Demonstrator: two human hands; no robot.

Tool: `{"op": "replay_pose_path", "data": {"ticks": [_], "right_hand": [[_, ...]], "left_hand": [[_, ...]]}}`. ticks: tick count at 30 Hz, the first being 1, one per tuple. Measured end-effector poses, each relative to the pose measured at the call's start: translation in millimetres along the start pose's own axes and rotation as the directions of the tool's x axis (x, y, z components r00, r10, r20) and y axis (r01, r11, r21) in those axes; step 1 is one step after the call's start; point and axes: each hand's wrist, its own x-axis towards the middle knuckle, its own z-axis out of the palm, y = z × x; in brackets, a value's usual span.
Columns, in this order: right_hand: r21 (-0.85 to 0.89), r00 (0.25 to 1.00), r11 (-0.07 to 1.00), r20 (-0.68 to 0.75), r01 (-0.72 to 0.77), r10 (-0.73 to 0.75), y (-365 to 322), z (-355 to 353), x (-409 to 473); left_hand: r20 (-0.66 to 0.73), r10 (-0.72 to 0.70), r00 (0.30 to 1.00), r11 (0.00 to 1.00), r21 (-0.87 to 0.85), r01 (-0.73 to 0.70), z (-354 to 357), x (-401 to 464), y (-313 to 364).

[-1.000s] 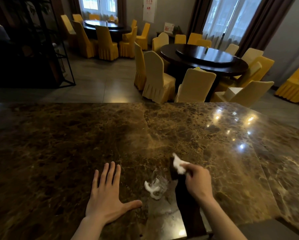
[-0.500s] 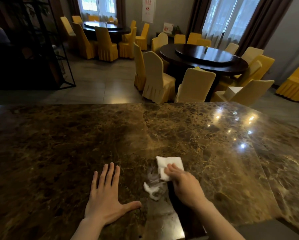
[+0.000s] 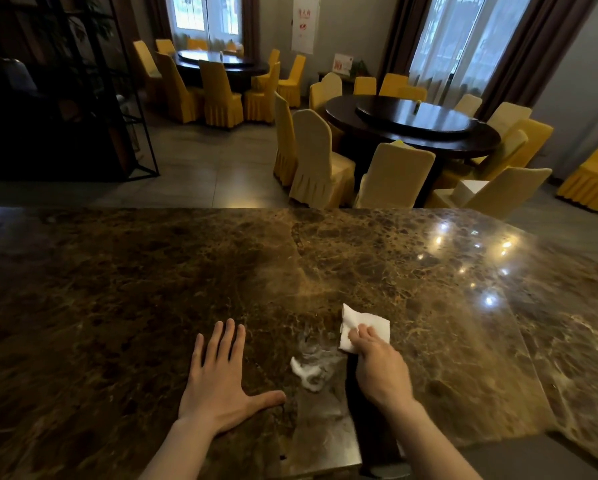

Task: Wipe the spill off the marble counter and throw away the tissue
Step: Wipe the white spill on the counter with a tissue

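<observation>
A white folded tissue (image 3: 363, 323) lies flat on the brown marble counter (image 3: 152, 289), pressed down by the fingers of my right hand (image 3: 380, 368). Just left of the tissue a small wet spill (image 3: 309, 365) glistens on the stone, with a white blob at its near edge. My left hand (image 3: 218, 379) rests flat on the counter, fingers spread, a short way left of the spill and holding nothing.
Beyond the counter's far edge stand round dark dining tables (image 3: 412, 126) ringed by yellow-covered chairs (image 3: 318, 161). A black metal shelf frame (image 3: 117, 98) stands at the left. Ceiling lights reflect on the counter's right part (image 3: 488, 271).
My right hand went from holding the tissue crumpled above the counter to pressing it unfolded and flat on the marble beside the spill. The left hand has stayed put.
</observation>
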Motion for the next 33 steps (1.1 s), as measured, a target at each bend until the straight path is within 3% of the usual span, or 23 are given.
{"op": "replay_pose_path", "data": {"ticks": [2, 6, 8, 12, 14, 16, 19, 24, 27, 30, 33], "right_hand": [[0.023, 0.999, 0.998, 0.001, 0.052, -0.052, -24, 8, -5], [0.099, 0.951, 0.948, 0.028, 0.303, -0.308, -23, 16, -28], [0.098, 0.965, 0.960, -0.007, 0.263, -0.264, -2, 7, -25], [0.087, 0.998, 0.996, -0.070, -0.002, 0.008, 0, -6, -5], [0.054, 0.997, 0.997, -0.068, 0.050, -0.046, -22, 0, -5], [0.087, 0.980, 0.976, -0.038, 0.199, -0.197, -31, 11, -20], [0.101, 0.954, 0.948, -0.023, 0.301, -0.300, -10, 8, -36], [0.114, 0.991, 0.991, -0.121, 0.073, -0.059, -2, -8, -17], [0.083, 0.994, 0.993, -0.076, 0.081, -0.074, -14, -2, -25], [0.233, 0.999, 0.971, -0.037, 0.045, -0.037, -2, -14, -25], [0.463, 0.975, 0.878, -0.108, -0.122, 0.192, 9, -36, -9]], "left_hand": [[0.009, 0.001, 1.000, 1.000, 0.006, -0.001, 1, 0, 1], [0.003, 0.003, 1.000, 1.000, 0.000, -0.003, 2, 0, -1], [-0.002, 0.003, 1.000, 1.000, -0.003, -0.003, 1, 1, 0], [0.006, 0.001, 1.000, 1.000, 0.003, -0.001, 0, 1, 1], [0.013, 0.008, 1.000, 1.000, 0.005, -0.008, 0, 1, 0], [0.009, 0.012, 1.000, 1.000, 0.009, -0.012, 1, 2, -1], [0.010, 0.008, 1.000, 1.000, 0.018, -0.009, 1, 2, -1], [-0.001, 0.008, 1.000, 1.000, 0.004, -0.008, 2, 1, 1], [0.000, -0.001, 1.000, 1.000, 0.012, 0.001, 3, 2, 1], [-0.010, 0.003, 1.000, 1.000, 0.018, -0.003, 3, 2, 0], [-0.015, 0.003, 1.000, 1.000, -0.004, -0.003, 4, 2, 0]]}}
